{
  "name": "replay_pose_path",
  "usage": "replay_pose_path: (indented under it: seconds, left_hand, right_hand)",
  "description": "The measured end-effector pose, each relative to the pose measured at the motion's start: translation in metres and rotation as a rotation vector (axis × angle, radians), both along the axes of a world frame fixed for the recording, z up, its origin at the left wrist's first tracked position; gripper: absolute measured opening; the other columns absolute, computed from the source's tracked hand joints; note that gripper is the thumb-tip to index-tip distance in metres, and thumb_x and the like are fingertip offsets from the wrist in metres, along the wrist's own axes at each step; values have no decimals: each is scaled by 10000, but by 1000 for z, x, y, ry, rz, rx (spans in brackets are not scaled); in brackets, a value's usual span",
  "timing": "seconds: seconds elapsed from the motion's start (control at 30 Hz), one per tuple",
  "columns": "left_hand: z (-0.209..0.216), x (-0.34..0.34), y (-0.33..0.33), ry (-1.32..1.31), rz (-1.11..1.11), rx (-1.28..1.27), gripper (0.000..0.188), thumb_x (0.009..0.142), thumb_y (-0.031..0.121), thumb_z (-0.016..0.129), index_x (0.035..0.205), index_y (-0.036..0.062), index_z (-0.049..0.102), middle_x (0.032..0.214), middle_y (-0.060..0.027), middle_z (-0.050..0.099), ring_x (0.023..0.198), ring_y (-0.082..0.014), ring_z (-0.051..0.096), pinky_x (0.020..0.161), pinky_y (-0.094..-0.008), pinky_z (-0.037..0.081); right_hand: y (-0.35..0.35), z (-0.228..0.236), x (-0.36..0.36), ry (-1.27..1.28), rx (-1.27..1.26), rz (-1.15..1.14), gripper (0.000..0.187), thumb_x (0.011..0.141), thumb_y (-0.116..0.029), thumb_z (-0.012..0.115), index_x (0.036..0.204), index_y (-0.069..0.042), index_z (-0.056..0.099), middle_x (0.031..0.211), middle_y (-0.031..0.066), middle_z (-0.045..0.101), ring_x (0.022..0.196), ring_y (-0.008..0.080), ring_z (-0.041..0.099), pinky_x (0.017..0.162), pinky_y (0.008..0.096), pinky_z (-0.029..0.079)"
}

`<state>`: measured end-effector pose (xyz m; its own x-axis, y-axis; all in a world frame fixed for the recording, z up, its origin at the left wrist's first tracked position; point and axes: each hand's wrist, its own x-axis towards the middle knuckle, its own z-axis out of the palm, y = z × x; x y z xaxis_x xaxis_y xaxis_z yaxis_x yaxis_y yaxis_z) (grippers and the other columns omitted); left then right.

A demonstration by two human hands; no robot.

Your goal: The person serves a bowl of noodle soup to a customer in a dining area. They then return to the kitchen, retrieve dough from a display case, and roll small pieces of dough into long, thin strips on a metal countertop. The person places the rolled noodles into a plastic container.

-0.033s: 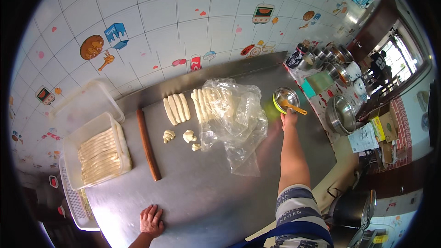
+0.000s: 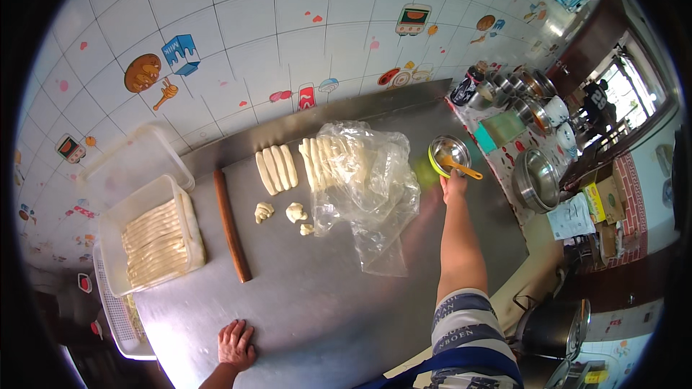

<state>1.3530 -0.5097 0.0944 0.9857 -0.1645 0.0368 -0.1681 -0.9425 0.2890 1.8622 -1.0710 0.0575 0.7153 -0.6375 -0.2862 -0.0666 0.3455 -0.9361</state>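
Note:
Reaching far forward, my right hand (image 2: 454, 186) grips the near edge of a small metal bowl (image 2: 451, 147) with a yellow-green outside. Across the bowl's rim lies an orange spoon (image 2: 465, 167), its handle pointing right. My left hand (image 2: 236, 346) rests palm down near the front of the steel table (image 2: 324, 302), fingers stretched and holding nothing. Strips of dough (image 2: 277, 170) lie side by side toward the back; more dough strips (image 2: 314, 164) are partly under a clear plastic bag (image 2: 375, 202). Small dough lumps (image 2: 296, 212) sit in front, right of a wooden rolling pin (image 2: 231, 227).
At the left stands a translucent plastic tub (image 2: 197, 241) filled with dough strips, its lid (image 2: 137, 155) leaning behind. Metal bowls (image 2: 537, 179), a green box (image 2: 501, 132) and a dark bottle (image 2: 468, 85) crowd the right side. A tiled wall (image 2: 252, 36) rises behind a raised metal edge.

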Motion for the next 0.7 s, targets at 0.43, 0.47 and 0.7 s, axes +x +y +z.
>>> replay_pose_path:
  seconds: [0.43, 0.47, 0.7]
  left_hand:
    - [5, -6, 6, 76, 16, 3, 618, 734, 209, 604, 1335, 173, 463, 1399, -89, 421, 1309, -247, 378, 1083, -433, 299]
    - [9, -6, 8, 61, 9, -15, 615, 730, 191, 596, 1331, 176, 466, 1400, -86, 418, 1305, -252, 381, 1076, -439, 306]
    - [-16, -31, -1, -108, 219, -119, 452, 787, 196, 587, 1228, 117, 533, 1300, -108, 491, 1240, -260, 443, 1041, -420, 344]
  right_hand:
    - [99, 118, -207, -162, 106, 536, 516, 868, -206, 582, 1342, -163, 381, 1267, 39, 488, 1142, 207, 483, 938, 380, 374]
    - [123, 125, -232, -127, 113, 562, 524, 864, -190, 572, 1350, -166, 379, 1224, 21, 505, 1065, 163, 492, 880, 353, 387]
    - [278, 94, -380, 158, 209, 935, 534, 867, -124, 551, 1368, -164, 367, 1119, 14, 541, 811, 104, 534, 655, 244, 472]
